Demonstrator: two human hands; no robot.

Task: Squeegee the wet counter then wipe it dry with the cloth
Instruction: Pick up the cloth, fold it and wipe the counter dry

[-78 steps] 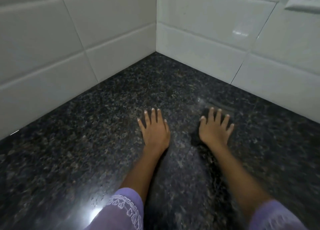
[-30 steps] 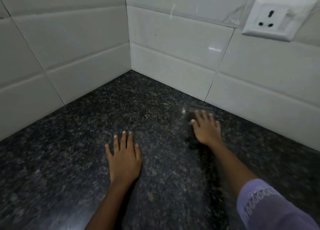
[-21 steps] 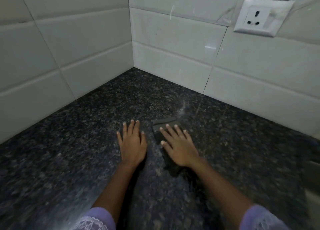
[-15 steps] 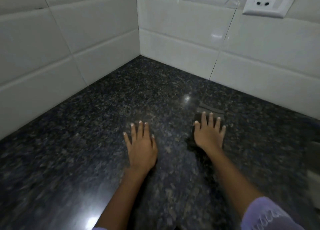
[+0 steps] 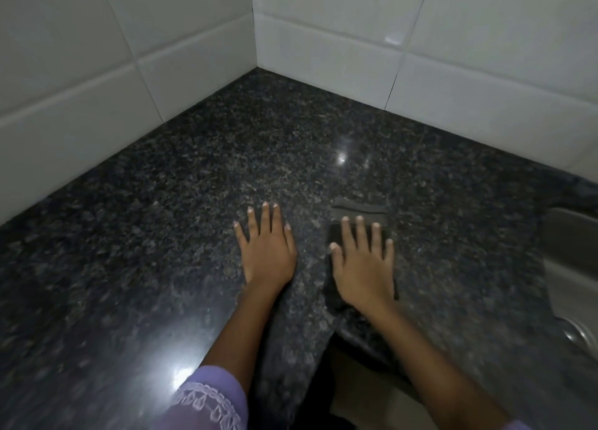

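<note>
- Right hand, centre-right of frame: flat, palm down, fingers straight and slightly spread, pressing on a dark grey folded cloth. No curl, no pinch around it.
- Dark grey folded cloth: flat on the counter, mostly hidden under the right hand; edges showing left of the thumb, past the fingertips and down by the wrist. A strip of cloth visible just beyond the fingertips, toward the back wall.
- Left hand, centre of frame: flat on the bare stone, fingers straight and close together, holding nothing. Just beside the cloth, not touching it.
- Black speckled polished granite counter: filling the middle of frame, running into an inside corner at upper centre. Bright light glints at lower centre-left and at centre-right above the cloth. Wet or dry: cannot tell.
- Glossy white rectangular wall tiles: on both walls, upper left and upper right, meeting at the corner.
- Lilac sleeve with white embroidered trim: on the left forearm, bottom centre.
- Grey metal sink rim: right edge of frame, well apart from both hands.
- Counter front edge: cutting in at bottom centre, between the forearms; dark below.
</note>
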